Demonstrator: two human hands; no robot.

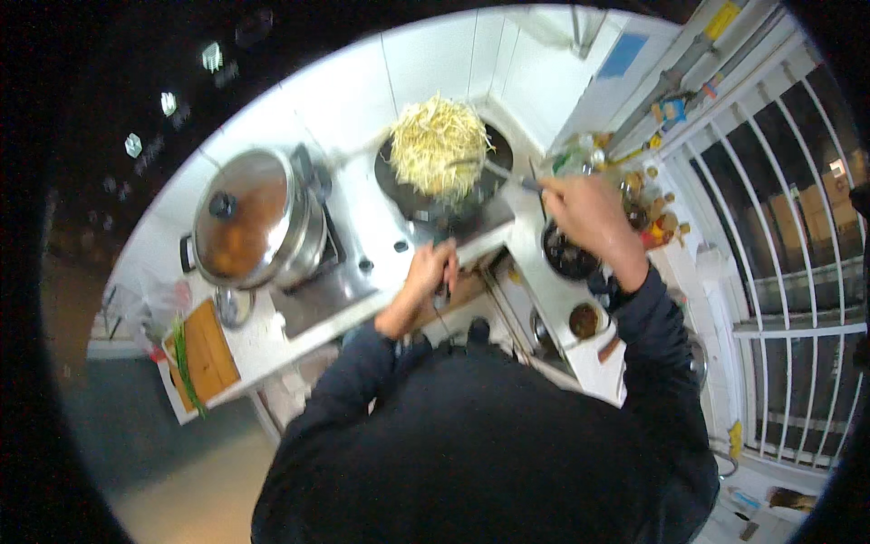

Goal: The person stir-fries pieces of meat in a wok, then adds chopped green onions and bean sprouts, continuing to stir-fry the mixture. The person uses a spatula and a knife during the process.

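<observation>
A dark wok (421, 211) sits on the stove's right burner, heaped with pale yellow bean sprouts (438, 143). My left hand (433, 270) is closed around the wok's handle (442, 296), which points toward me. From the right, my right hand (586, 216) grips the dark handle of a metal spatula (499, 170). The spatula's head rests at the right part of the sprouts and is partly hidden among them.
Left of the wok stands a large steel pot (306, 241) with a glass lid (241, 214). Green stalks (182, 360) lie on a wooden cutting board (211, 353) at far left. Bottles and jars (632, 190) crowd the right corner, near a dark round container (567, 255) and a small bowl (583, 319).
</observation>
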